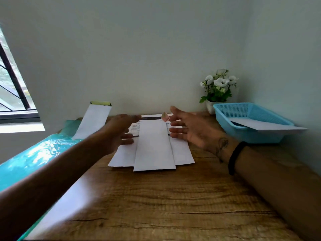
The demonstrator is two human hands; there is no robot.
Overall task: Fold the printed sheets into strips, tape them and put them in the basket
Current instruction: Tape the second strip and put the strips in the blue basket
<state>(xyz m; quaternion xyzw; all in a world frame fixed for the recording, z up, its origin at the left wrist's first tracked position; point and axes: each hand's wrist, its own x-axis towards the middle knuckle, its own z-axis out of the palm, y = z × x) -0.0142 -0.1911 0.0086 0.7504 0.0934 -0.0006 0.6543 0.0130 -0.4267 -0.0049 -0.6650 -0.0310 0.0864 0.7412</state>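
A white folded strip (153, 145) lies lengthwise on a stack of printed sheets (182, 153) in the middle of the wooden table (156, 202). My left hand (119, 131), blurred, hovers over the stack's left side with its fingers apart. My right hand (191, 129) hovers at the strip's right with its fingers spread. A small piece of tape (165, 117) hangs at its index fingertip, above the strip's far end. The blue basket (251, 108) stands at the right and holds another folded strip (267, 126) that sticks out over its rim.
A further white strip (92, 120) leans against the back wall at the left, with a yellow-green object (100, 102) at its top. Teal sheeting (34, 153) covers the left edge. A pot of white flowers (218, 87) stands behind the basket. A window is at the far left.
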